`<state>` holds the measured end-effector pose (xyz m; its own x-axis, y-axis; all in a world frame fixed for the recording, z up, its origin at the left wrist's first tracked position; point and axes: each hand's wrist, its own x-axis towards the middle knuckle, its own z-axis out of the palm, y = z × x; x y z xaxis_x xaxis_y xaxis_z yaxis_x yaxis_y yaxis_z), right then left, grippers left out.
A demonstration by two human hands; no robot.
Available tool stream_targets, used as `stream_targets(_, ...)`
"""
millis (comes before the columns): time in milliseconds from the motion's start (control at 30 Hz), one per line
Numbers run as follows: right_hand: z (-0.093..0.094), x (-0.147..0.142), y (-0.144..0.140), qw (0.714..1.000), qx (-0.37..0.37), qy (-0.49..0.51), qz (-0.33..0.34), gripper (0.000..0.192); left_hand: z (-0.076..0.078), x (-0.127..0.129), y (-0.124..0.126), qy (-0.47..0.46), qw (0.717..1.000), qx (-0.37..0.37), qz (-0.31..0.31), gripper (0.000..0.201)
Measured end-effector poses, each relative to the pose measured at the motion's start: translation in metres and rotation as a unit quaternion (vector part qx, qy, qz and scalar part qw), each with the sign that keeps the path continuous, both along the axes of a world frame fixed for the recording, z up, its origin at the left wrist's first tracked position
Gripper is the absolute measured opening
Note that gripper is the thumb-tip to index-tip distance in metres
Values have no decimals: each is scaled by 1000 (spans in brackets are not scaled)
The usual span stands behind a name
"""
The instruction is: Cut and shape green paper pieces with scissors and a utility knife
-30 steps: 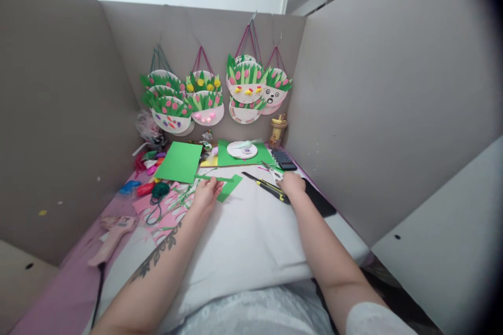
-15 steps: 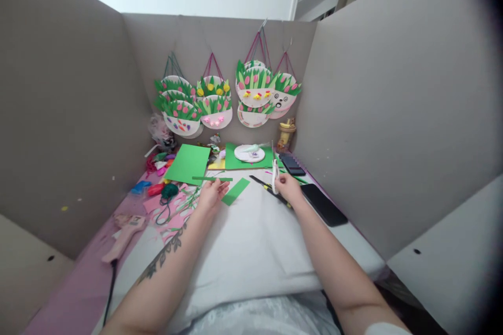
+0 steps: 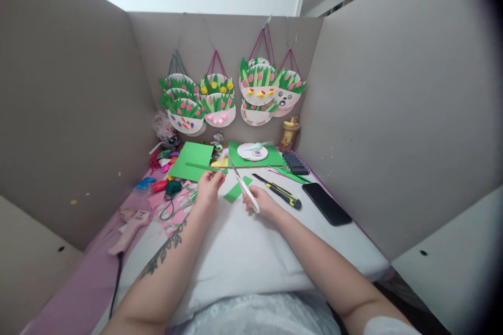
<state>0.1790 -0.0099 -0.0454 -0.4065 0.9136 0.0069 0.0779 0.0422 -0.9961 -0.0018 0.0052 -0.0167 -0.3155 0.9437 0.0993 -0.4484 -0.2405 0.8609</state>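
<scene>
Head view shows you seated inside grey cardboard walls [image 3: 393, 110], with a white worktop [image 3: 251, 251] before you and a pink sheet [image 3: 78, 282] along its left side. On the far wall hang paper-plate baskets [image 3: 220, 99] filled with green leaves and pink and yellow flowers. A green sheet [image 3: 192, 161] lies at the far left of the worktop, and a second green sheet carries a white plate [image 3: 252, 152] just to its right. A black phone [image 3: 327, 210] rests on the right, with a yellow-and-black utility knife [image 3: 277, 191] near it on the left. A pink glue gun [image 3: 129, 222] lies on the near left.

Your left hand [image 3: 208, 188] pinches a thin green paper strip [image 3: 204, 167] between fingertips, held just above the worktop's far middle. Your right hand [image 3: 264, 203] is closed around the white handles of scissors [image 3: 244, 187], blades pointing far-left towards the strip; whether they touch it you cannot tell. A small green offcut [image 3: 237, 190] lies between your hands.
</scene>
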Motion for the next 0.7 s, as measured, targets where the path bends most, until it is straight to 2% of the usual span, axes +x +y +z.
stream_targets(167,8,0,-9,998,-1,-15,64,22,12,-2,-6,14,997,59,57,35)
stream_targets(367,11,-2,-15,992,-19,-16,120,27,19,-2,-12,57,992,64,95,31)
stream_targets(700,12,-6,-21,993,-23,-19,115,28,19,2,-15,84,989,66,100,25)
